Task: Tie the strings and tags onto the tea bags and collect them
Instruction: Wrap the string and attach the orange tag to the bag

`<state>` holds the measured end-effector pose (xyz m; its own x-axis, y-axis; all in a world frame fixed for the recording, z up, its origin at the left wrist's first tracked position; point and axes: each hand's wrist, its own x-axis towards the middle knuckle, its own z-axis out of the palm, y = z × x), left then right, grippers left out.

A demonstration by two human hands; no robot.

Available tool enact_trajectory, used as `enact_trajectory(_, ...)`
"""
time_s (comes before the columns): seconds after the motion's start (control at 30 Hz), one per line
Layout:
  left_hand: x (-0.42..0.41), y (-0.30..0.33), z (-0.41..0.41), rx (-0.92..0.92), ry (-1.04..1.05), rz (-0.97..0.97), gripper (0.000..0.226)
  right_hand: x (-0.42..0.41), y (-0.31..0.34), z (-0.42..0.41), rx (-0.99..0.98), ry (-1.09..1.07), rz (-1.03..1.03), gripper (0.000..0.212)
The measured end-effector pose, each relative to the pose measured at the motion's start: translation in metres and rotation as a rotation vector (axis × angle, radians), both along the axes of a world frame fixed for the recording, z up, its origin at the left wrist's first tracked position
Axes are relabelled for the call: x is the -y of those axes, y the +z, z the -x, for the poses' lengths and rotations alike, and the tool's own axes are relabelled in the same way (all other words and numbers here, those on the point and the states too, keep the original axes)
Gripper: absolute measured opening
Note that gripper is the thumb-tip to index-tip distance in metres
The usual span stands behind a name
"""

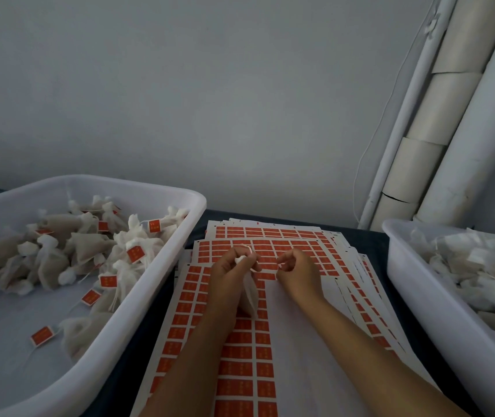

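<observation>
Left tray (pixel 150 296), at nine o'clock: finished tea bags carrying orange tags (pixel 135 254). Centre: left hand (pixel 234 269) pinches the gathered neck of a tea bag (pixel 250 293), whose long axis hangs toward six o'clock over the tag sheets (pixel 240 356). Right hand (pixel 296 269), just beside at three o'clock, is curled with fingertips pinched, apparently on the string, too fine to confirm. Both hands sit equally near the knot. Right tray (pixel 414 284): untagged bags (pixel 481 266). Tag print is illegible; no brand readable
</observation>
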<state>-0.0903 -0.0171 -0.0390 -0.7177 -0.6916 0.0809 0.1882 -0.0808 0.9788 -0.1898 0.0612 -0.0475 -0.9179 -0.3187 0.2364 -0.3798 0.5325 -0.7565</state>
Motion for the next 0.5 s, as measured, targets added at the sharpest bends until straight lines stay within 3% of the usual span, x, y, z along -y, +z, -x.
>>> enact_trajectory(0.3, 0.001, 0.0, -0.001, -0.029, -0.052, 0.02, 0.021, -0.005, 0.023, 0.0, 0.307, -0.025, 0.412, 0.016)
enact_trajectory(0.5, 0.002, 0.001, -0.007, -0.1, -0.275, 0.006, 0.024, -0.02, 0.038, 0.0, 0.452, -0.04, 0.791, 0.012)
